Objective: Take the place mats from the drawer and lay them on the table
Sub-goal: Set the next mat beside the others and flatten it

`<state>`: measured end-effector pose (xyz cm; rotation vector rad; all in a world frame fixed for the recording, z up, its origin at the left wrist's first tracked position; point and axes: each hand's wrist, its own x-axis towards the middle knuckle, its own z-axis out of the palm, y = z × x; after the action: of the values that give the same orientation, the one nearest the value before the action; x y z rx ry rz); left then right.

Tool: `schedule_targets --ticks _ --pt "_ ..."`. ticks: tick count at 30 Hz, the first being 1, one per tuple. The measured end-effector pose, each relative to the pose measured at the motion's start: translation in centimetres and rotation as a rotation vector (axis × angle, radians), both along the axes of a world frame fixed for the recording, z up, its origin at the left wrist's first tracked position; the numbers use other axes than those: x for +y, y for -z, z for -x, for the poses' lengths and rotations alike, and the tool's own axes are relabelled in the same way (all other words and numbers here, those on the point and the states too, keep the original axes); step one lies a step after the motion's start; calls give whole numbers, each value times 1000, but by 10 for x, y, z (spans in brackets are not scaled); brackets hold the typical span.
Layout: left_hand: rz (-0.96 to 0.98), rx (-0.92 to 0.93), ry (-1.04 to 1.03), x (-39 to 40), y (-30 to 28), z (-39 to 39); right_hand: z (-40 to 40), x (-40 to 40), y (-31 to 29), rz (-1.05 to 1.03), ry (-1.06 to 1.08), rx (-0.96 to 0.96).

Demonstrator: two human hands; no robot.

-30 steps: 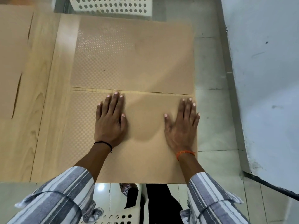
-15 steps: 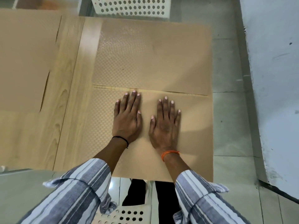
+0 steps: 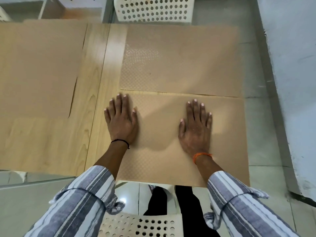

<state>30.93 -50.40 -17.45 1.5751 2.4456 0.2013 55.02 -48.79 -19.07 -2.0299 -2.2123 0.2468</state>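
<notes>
Tan textured place mats lie on the light wooden table point(image 3: 51, 142). The near mat point(image 3: 162, 134) sits at the table's right end in front of me. My left hand point(image 3: 120, 122) presses flat on its left edge, fingers straight. Flat on the mat's right half lies my right hand point(image 3: 195, 129), fingers spread. A second mat point(image 3: 181, 60) lies just beyond, edge to edge with the near one. Further mats point(image 3: 39, 69) cover the table's left part.
A white perforated plastic chair point(image 3: 153, 9) stands beyond the table's far edge, and another point(image 3: 136, 224) is under me at the near edge. A white wall point(image 3: 294, 65) runs along the right, with grey tiled floor point(image 3: 256, 117) between it and the table.
My hands, side by side half a second ago, have slid apart across the near mat: the left to its left edge, the right toward its right side.
</notes>
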Motion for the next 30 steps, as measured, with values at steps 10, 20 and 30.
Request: schedule_targets --ticks 10,20,30 --pt "-18 -18 394 -23 7 -50 1 1 3 -17 24 62" --pt "-31 -19 242 -44 3 7 1 -1 0 -66 20 144" --pt "-53 -15 242 -43 3 6 91 -106 -10 43 -196 77"
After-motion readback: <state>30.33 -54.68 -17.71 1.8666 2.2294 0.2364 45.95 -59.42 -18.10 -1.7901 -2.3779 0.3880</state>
